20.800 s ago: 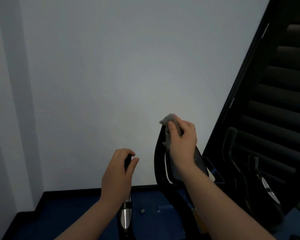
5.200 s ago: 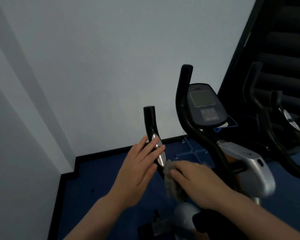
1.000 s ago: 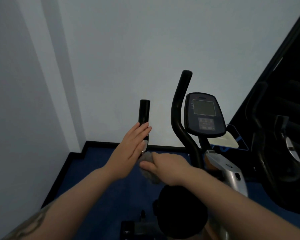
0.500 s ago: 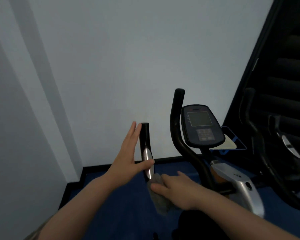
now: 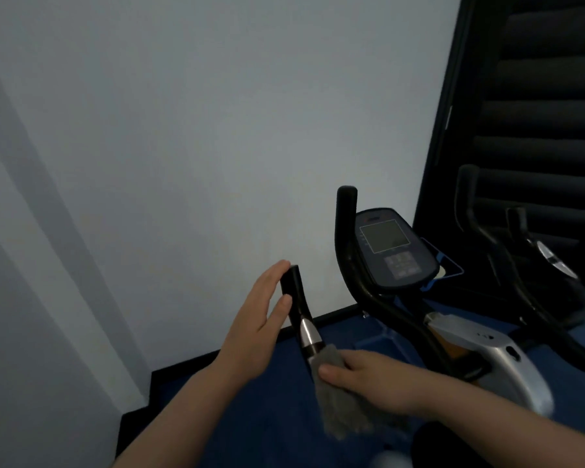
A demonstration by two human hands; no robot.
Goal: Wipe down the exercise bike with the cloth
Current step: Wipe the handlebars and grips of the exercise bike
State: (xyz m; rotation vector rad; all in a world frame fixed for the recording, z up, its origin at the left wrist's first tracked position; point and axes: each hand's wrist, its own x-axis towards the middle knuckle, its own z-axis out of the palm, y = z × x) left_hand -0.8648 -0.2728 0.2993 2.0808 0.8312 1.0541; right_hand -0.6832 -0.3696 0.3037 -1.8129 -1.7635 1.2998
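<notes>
Both hands work at the near left handlebar of the exercise bike (image 5: 480, 346). On the left, the left hand (image 5: 254, 336) is flat and open, fingers straight and together, its palm against the left side of the black handlebar grip (image 5: 293, 292), thumb lying across the front of the grip. Below the grip sits a silver sensor band (image 5: 309, 336) on the same bar. Just right of it, the right hand (image 5: 372, 376) has its fingers curled round the grey cloth (image 5: 341, 400), pressing it against the bar under the silver band; the loose end of the cloth hangs down, fuzzy and crumpled. Farther right rises the second handlebar (image 5: 347, 238), a curved black tube, with the dark oval console (image 5: 390, 248) and its square screen beside it. The silver body shell lies at near right, above blue floor (image 5: 267, 417).
</notes>
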